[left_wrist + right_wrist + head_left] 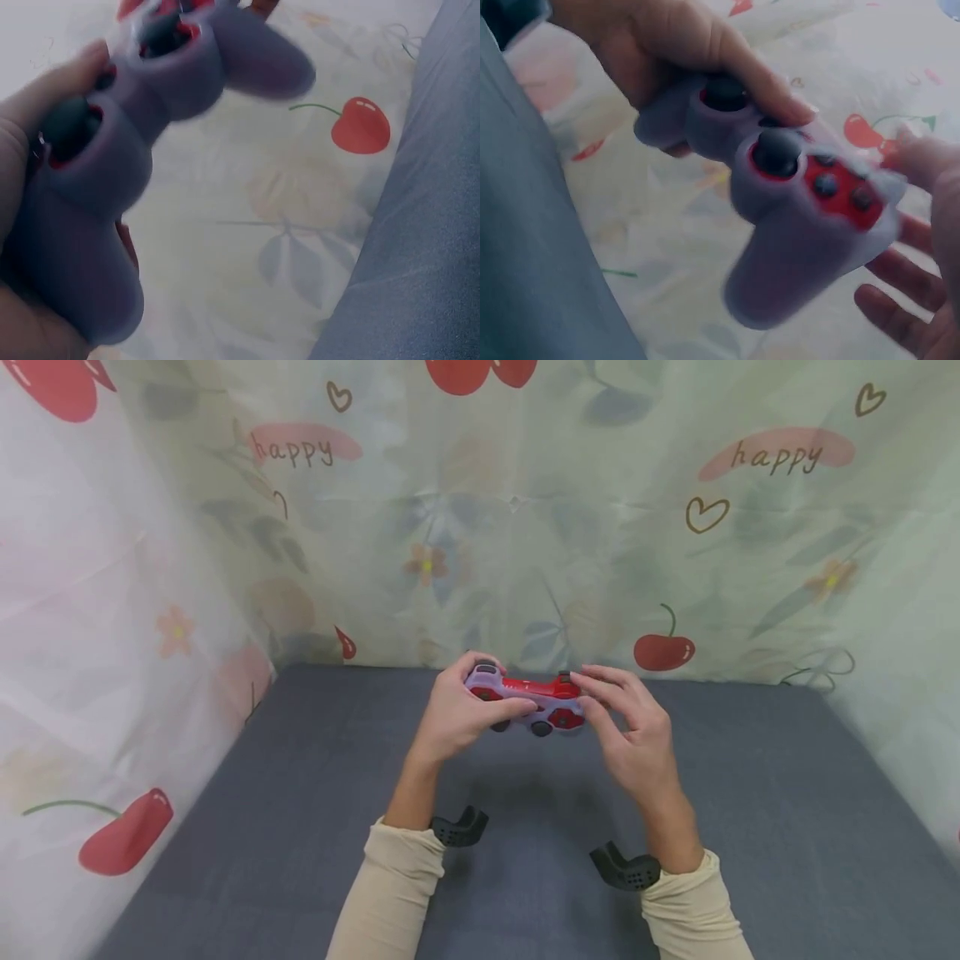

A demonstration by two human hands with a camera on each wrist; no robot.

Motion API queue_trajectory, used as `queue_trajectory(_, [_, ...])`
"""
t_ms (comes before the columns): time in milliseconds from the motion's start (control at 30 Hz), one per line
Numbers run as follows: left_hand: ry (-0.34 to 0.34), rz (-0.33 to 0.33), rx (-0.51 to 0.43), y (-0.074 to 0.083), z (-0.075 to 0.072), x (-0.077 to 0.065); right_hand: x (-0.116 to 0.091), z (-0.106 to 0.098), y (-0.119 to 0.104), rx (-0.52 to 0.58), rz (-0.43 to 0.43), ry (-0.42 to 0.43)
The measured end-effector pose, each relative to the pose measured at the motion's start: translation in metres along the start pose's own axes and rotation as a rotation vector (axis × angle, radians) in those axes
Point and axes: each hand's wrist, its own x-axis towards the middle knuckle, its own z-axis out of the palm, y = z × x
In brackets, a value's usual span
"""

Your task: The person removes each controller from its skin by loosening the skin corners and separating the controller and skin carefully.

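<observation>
A game controller (536,688) in a pale purple cover, with red panels and black thumbsticks, is held up over the dark table. My left hand (459,710) grips its left end, the thumb lying across the front towards the middle. In the left wrist view the purple handle (86,255) lies against the palm. My right hand (637,735) is at the controller's other end, its fingertips right at the shoulder button and edge. Seen from the right wrist, the fingers of that hand (937,300) are spread loosely behind the button side, and the right handle (780,262) stands free of the palm.
A dark grey cloth covers the table (300,827). Behind it hangs a pale curtain (510,527) printed with cherries, leaves and the word happy; another patterned sheet (90,610) borders the left side. Black curved wrist mounts (461,828) sit by both sleeves.
</observation>
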Motion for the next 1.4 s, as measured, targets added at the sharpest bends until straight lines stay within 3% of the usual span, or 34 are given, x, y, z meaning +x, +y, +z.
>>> queue_trajectory(100, [0.028, -0.015, 0.039, 0.001, 0.005, 0.0, 0.0, -0.001, 0.003, -0.101, -0.111, -0.021])
queue_trajectory(200, [0.051, -0.035, 0.076, 0.002, 0.008, 0.0, 0.0, 0.0, 0.007, -0.187, -0.171, -0.036])
queue_trajectory(467, [0.084, -0.083, 0.144, 0.004, 0.013, 0.0, -0.003, 0.011, 0.013, -0.339, -0.283, 0.066])
queue_trajectory(533, [0.094, -0.096, 0.176, 0.004, 0.014, 0.0, -0.004, 0.013, 0.015, -0.376, -0.279, 0.07])
queue_trajectory(667, [0.098, -0.118, 0.247, 0.003, 0.016, 0.0, -0.007, 0.016, 0.016, -0.419, -0.17, 0.013])
queue_trajectory(767, [0.106, -0.121, 0.288, 0.004, 0.017, 0.0, -0.009, 0.016, 0.016, -0.423, -0.081, -0.042])
queue_trajectory(867, [0.116, -0.123, 0.305, 0.004, 0.017, 0.0, -0.009, 0.015, 0.015, -0.414, -0.05, -0.073])
queue_trajectory(967, [0.127, -0.13, 0.306, 0.004, 0.017, 0.001, -0.008, 0.013, 0.016, -0.407, -0.06, -0.112])
queue_trajectory(1200, [0.158, -0.183, 0.379, 0.007, 0.025, 0.001, -0.007, -0.001, 0.021, -0.324, -0.065, -0.29])
queue_trajectory(1400, [0.159, -0.221, 0.324, 0.012, 0.027, -0.001, -0.005, -0.004, 0.025, -0.145, -0.128, -0.272])
